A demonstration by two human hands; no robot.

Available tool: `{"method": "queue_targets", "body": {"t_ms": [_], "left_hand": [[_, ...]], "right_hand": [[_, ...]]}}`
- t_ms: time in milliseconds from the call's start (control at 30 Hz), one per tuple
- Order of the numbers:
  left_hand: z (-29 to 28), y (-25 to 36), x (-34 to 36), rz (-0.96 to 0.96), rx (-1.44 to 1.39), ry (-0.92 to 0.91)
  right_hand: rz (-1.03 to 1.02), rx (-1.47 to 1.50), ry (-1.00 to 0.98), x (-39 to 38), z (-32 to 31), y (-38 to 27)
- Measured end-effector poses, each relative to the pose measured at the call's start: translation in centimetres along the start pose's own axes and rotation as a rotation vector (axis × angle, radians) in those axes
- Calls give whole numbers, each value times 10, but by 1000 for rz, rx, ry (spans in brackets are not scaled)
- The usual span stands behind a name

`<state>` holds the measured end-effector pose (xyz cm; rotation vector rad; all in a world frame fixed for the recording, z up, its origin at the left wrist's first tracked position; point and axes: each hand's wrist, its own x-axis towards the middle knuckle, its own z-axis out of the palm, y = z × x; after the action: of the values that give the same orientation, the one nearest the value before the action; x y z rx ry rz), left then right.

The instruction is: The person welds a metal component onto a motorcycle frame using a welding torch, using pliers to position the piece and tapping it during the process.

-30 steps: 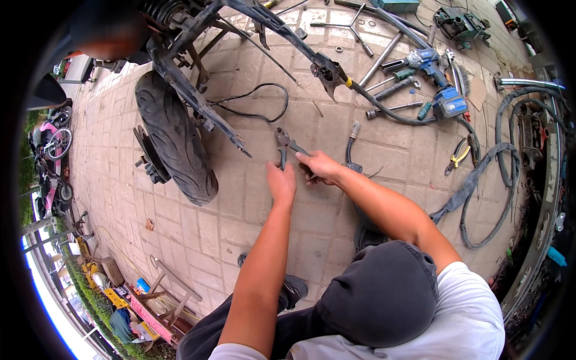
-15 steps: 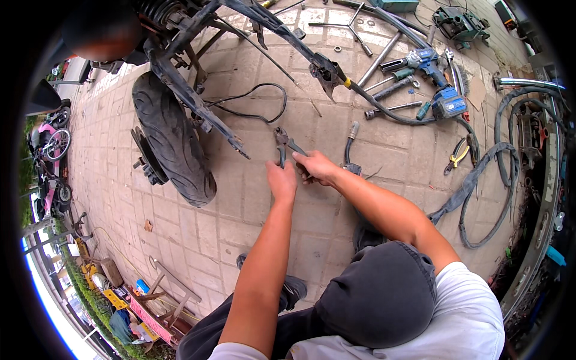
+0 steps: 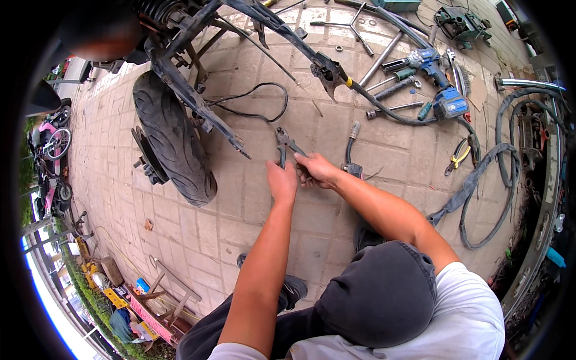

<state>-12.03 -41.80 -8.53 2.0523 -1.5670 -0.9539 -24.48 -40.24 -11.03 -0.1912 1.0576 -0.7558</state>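
Observation:
In front of me, just above the paving, I hold a pair of pliers (image 3: 282,137) with dark grey handles, its metal head pointing away from me. My left hand (image 3: 282,180) is closed round the left handle. The other handle is gripped by my right hand (image 3: 318,170), with its lower fingers curled beneath. The two handles stand apart. Whether anything tiny sits in the jaws, I cannot tell. Beyond the pliers a loop of black cable (image 3: 282,99) lies on the ground. A short hose end with a metal fitting (image 3: 353,141) lies right of my right hand.
At the left stands a motorcycle wheel (image 3: 171,138) under a worn black frame (image 3: 198,108). Back right lie a blue cordless impact wrench (image 3: 429,63), a three-way socket wrench (image 3: 354,27) and several bars. Yellow-handled pliers (image 3: 459,157) lie beside a long grey hose (image 3: 463,195).
Both hands and the pliers have shifted very slightly to the right. The grip on the two handles is the same.

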Motion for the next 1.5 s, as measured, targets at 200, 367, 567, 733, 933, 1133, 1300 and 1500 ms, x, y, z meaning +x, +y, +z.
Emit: {"method": "queue_targets", "body": {"t_ms": [200,367,567,733,933,1133,1300,1500], "left_hand": [[-4,-2,1,14,3,-1],[-4,-10,1,23,5,25],[-5,-1,-1,25,-13,5],[4,-26,-3,31,-392,-122],[2,-39,-23,-40,-605,-245],[-57,37,-10,0,-1222,-516],[-90,68,-20,190,-1103,-702],[-85,82,-31,361,-952,-692]], "right_hand": [[48,53,-18,2,2,2],[33,64,-49,1,6,5],[-33,-22,-13,-1,3,4],[-289,-116,59,-11,10,16],[-321,-150,-162,-50,1,23],[-595,-641,-237,-129,-14,9],[-686,-658,-211,-168,-18,8],[-824,-714,-167,-177,-19,4]]}}
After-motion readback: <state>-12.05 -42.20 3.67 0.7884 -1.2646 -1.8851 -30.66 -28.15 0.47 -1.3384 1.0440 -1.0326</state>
